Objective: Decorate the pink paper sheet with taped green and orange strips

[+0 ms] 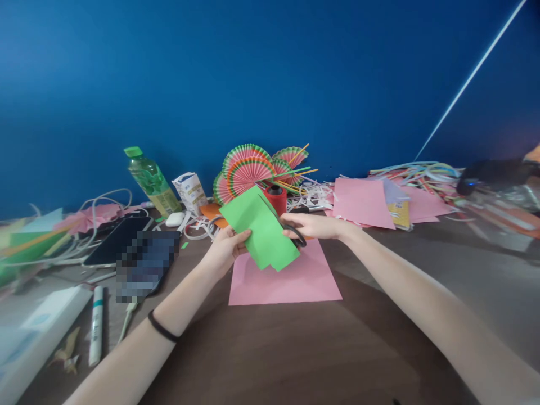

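Observation:
Green paper (261,230) is pinched in my left hand (230,246), thumb on its front face. A long cut runs down it from the far edge, and its near edge has a small notch. My right hand (314,226) is closed round the black handles of a pair of scissors (300,238), at the paper's right side; the paper hides most of the blades. Below both hands a pink sheet (287,284) lies flat on the table. A red cylinder with a dark top (275,198) stands just behind the paper.
Folded paper fans (248,174) lean at the wall. To the left are a green-capped bottle (154,183), a small carton (190,192), phones (147,264), cables and a marker (96,326). Pink sheets (365,202) and coloured strips (422,171) lie at the back right.

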Tool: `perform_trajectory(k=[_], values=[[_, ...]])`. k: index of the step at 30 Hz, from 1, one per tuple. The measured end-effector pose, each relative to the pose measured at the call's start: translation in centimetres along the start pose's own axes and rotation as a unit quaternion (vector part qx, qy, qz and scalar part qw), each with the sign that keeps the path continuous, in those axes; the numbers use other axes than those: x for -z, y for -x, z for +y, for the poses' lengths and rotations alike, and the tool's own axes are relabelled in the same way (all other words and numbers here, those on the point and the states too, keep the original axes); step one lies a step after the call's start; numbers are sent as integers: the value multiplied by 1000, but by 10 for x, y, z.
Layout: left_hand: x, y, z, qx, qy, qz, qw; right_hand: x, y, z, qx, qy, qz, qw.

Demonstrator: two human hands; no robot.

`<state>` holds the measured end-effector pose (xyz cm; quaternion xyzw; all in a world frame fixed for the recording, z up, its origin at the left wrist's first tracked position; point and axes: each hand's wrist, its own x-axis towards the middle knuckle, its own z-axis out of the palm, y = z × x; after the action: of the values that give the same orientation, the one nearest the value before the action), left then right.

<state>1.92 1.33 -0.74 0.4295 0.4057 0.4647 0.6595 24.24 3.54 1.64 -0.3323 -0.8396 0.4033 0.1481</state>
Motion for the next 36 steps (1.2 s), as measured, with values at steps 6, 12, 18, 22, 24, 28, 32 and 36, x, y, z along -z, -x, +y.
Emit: perform_trajectory(k=[6,12,18,22,24,28,32,36], values=[[0,1,-1,12,-1,-5,1000,-1,0,-2,-14,-11,-3,1000],[-1,2,-1,8,1,-6,1000,-2,0,-1,-9,-9,4,1000],[-3,2,-1,12,3,-2,1000,-3,-1,-1,0,-1,6,1000],[-3,2,-1,16,-2,-4,1000,-4,-2,1,3,-1,8,1000],[-3,2,-2,13,0,-10,1000,-4,-3,2,2,-9,9,1000],[-1,1,-3,14,0,-16,1000,-5,-2,5,0,-51,-3,999],[-1,1,-4,16,0,-13,1000,-5,-2,4,-7,-76,-6,997],[-2,2,-3,23,0,-15,1000,-5,-1,-1,-20,-71,-1,997]])
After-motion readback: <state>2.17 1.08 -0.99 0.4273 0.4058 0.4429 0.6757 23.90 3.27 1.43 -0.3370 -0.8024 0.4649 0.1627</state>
